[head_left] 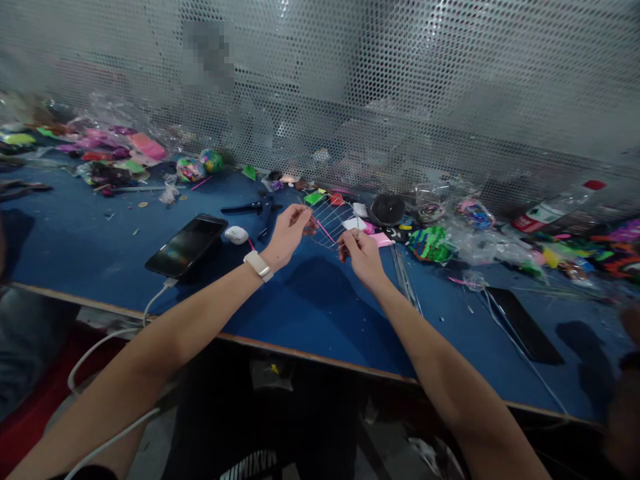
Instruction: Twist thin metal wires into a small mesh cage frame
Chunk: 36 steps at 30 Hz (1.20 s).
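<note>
A thin wire grid [336, 217] is held up over the blue table between my two hands. A slim pink strip [325, 230] slants across it from the fingers of my left hand [290, 233] down toward my right hand [361, 255]. The left fingers are closed in a pinch at the strip's upper end. My right fingers are pinched at the grid's lower right edge, and their tips are partly hidden. A white-faced band [259, 265] is on my left wrist. Beside that wrist lie a white earbud case [237, 235] and a dark tool [265, 212].
A smartphone [187, 245] with a white cable lies left; another phone [525, 325] lies right. Thin wires [406, 280] are beside my right forearm. Colourful scraps and plastic bags line the perforated metal panel [320, 80]. A red-labelled bottle [557, 207] lies at right. People sit either side.
</note>
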Tool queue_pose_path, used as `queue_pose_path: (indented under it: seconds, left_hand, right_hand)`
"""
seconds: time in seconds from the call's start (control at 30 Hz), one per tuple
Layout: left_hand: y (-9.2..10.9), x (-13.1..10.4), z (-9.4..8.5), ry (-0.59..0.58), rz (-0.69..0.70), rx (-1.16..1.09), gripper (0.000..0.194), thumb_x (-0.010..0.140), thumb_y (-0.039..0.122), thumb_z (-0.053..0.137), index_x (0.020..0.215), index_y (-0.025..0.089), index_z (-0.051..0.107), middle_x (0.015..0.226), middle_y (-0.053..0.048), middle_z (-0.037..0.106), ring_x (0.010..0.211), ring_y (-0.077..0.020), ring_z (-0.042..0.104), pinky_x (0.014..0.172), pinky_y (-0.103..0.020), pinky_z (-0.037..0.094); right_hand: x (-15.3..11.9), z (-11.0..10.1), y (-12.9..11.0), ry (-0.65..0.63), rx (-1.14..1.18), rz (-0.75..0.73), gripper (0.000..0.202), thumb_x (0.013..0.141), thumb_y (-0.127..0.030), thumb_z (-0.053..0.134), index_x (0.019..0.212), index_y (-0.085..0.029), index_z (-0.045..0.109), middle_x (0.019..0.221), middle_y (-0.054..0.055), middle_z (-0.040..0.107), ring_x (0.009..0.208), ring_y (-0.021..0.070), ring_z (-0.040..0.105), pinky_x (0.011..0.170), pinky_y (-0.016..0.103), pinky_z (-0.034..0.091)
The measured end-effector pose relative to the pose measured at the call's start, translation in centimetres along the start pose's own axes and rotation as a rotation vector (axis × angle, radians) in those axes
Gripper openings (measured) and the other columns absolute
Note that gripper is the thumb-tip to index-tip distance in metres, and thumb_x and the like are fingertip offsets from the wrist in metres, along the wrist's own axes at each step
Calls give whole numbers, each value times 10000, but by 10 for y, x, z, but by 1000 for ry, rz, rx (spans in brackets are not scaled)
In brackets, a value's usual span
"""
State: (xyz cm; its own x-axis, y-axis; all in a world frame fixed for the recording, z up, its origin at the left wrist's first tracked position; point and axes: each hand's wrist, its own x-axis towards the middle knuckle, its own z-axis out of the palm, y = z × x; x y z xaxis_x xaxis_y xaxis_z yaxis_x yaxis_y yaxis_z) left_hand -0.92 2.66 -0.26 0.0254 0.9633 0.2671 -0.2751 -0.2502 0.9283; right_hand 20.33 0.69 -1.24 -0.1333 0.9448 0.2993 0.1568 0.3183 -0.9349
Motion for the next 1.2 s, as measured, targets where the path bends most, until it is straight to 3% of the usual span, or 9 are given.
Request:
queue_pose_path:
  seconds: [0.1, 0.23, 0.73, 0.87, 0.93, 1.03, 1.1, 1.17, 1.2]
  left_hand:
    - [2, 6, -4, 107, 15, 13, 146, 1075, 318, 703, 979, 225, 643, 896, -24, 685, 835, -157, 705, 769, -318, 623]
    - [7, 8, -7, 140, 9, 41, 116, 1053, 206, 690, 945, 223, 652, 863, -18, 693, 766, -147, 688, 684, -297, 567]
    - [9, 9, -12, 77, 78, 26, 99, 1072, 193, 650, 981, 219, 619, 904, -41, 747, 846, -157, 738, 778, -315, 600]
    - [0, 14, -19, 63, 83, 176, 92, 1098, 289, 639, 1139, 230, 581, 1045, -87, 763, 957, -202, 768, 871, -387, 641]
    - [-1, 15, -23, 140, 205, 383, 300, 1087, 353, 672, 1330, 241, 536, 1233, -144, 745, 1130, -254, 760, 974, -455, 643]
    - [11, 9, -24, 198, 590, 812, 629, 1038, 417, 743, 1569, 240, 455, 1594, -228, 574, 1523, -371, 556, 1252, -604, 488]
    - [25, 0, -19, 60, 773, 1009, 606, 1026, 380, 741, 1573, 241, 518, 1641, -207, 559, 1618, -406, 456, 1357, -664, 336]
    - [37, -11, -10, -131, 818, 1105, 429, 1049, 314, 691, 1469, 252, 629, 1533, -148, 671, 1552, -371, 540, 1376, -654, 301]
    - [41, -16, -6, -221, 805, 1126, 318, 1066, 299, 667, 1378, 240, 680, 1418, -129, 738, 1444, -344, 629, 1344, -626, 358]
  right_hand:
    - [0, 0, -1, -12, -8, 1, 651, 906, -903, 701, 843, -257, 658, 681, -12, 603, 542, 151, 583, 546, 337, 505]
    - [0, 0, 2, -6, 30, 21, 627, 910, -879, 720, 839, -260, 651, 686, -16, 600, 547, 145, 574, 559, 335, 513]
    - [0, 1, 6, 8, 65, -11, 620, 910, -860, 744, 863, -246, 665, 733, -13, 614, 602, 156, 629, 610, 340, 552]
    - [1, -2, 3, -1, 13, 3, 604, 967, -847, 668, 878, -251, 624, 709, -15, 600, 594, 159, 609, 611, 333, 531]
    - [0, -6, -2, -20, -84, -17, 568, 1031, -804, 594, 886, -255, 606, 692, -12, 593, 586, 168, 598, 614, 338, 513]
    - [-1, -14, -12, -101, -428, -146, 452, 1131, -620, 504, 892, -249, 601, 747, 29, 647, 676, 205, 632, 705, 365, 509]
    - [-2, -18, -19, -186, -682, -273, 354, 1145, -482, 494, 919, -238, 615, 888, 88, 721, 807, 247, 673, 774, 387, 501]
    - [-3, -22, -24, -224, -828, -354, 288, 1140, -396, 494, 952, -227, 631, 999, 128, 750, 885, 273, 688, 793, 397, 491]
    - [-3, -23, -26, -221, -850, -373, 267, 1135, -379, 509, 962, -225, 641, 1009, 129, 752, 888, 273, 688, 787, 395, 488]
